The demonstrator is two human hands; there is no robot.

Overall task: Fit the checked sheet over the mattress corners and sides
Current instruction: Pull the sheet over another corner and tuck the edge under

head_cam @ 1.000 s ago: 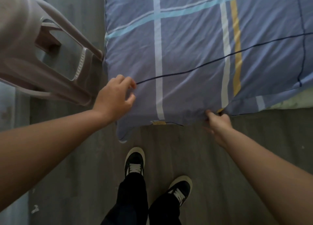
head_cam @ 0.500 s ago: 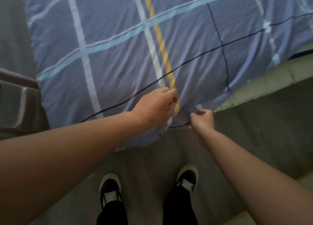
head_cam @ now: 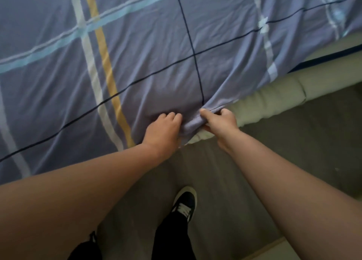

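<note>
Blue checked sheet spread over pale mattress, edge bunched, side uncovered.

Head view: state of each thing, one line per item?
checked sheet: spread over the top, edge bunched at the near side, not yet pulled down to the right
mattress: side bare right of the hands
left hand: fingers curled, pressing on the sheet
right hand: closed, gripping the bunched edge
shoe: flat on the floor

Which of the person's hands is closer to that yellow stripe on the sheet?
Left. The left hand rests on the checked sheet just right of the yellow stripe. The right hand, pinching the bunched sheet edge, sits farther right, beside the bare mattress.
</note>
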